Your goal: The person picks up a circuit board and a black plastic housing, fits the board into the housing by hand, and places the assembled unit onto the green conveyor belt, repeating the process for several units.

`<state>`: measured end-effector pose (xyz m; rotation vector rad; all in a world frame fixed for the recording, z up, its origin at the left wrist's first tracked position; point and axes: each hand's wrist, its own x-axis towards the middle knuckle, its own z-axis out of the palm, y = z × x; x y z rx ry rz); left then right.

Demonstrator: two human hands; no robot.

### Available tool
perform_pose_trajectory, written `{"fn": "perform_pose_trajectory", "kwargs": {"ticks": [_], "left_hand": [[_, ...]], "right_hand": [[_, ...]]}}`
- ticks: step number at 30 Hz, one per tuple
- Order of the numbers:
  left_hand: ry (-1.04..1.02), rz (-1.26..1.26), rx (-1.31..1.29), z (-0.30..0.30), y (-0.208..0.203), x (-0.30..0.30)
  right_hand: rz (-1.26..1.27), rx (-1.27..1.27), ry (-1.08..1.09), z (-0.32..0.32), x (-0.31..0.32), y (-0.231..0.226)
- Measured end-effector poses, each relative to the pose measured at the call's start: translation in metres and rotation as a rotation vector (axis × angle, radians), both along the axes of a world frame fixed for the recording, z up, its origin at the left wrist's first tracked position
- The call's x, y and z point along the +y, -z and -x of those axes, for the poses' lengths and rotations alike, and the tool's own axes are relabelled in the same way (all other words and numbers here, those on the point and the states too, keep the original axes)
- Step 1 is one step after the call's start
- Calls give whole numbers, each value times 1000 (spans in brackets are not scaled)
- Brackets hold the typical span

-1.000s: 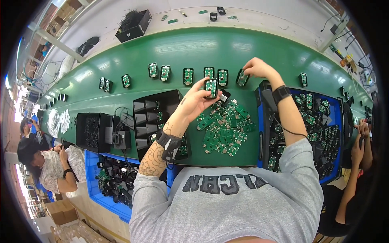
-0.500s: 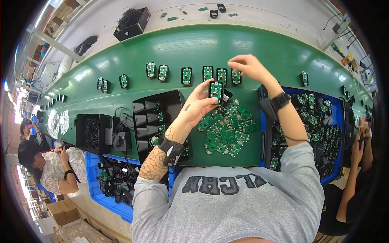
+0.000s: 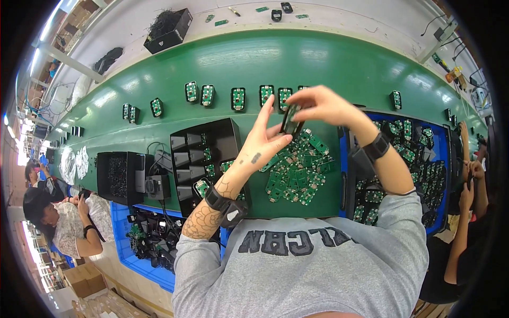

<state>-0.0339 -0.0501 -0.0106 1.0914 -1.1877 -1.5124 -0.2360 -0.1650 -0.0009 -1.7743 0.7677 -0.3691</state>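
A black plastic case with a green circuit board (image 3: 292, 121) in it is tilted between my two hands. My right hand (image 3: 324, 107) grips its upper part from the right between thumb and fingers. My left hand (image 3: 260, 139) is at its lower left, index finger stretched upward and thumb apart; whether it still touches the case is hard to tell. Just beyond, a row of similar cases with boards (image 3: 238, 99) stands along the table. Under my hands lies a heap of loose green circuit boards (image 3: 297, 175).
A black divided box (image 3: 204, 127) holding grey parts and boards stands left of the heap. A blue-rimmed tray (image 3: 343, 159) full of boards is at the right. Further left are a black bin (image 3: 117, 177) and a blue crate (image 3: 127, 249). Other people sit on both sides.
My right hand has come down and left from the row onto the case. The case has turned from facing up to tilted, and my left fingers have spread away from it.
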Motion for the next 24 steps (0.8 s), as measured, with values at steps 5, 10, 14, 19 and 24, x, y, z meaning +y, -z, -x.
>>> {"fn": "perform_pose_trajectory", "kwargs": {"ticks": [5,10,14,19,24], "left_hand": [[-25,231,-289,-18,-74,13],[0,95,-695,-71,-106,32],[327,302,-1113,-108,-55,29],[523,352,-1288,-121,-10,23],[803,271,-1358,-110,-9,12]], "right_hand": [[267,442,311,85,-84,29],[3,542,166,92,-95,56],[-36,494,95,77,-101,73],[167,536,155,77,-92,65],[362,534,175,84,-88,74]]}}
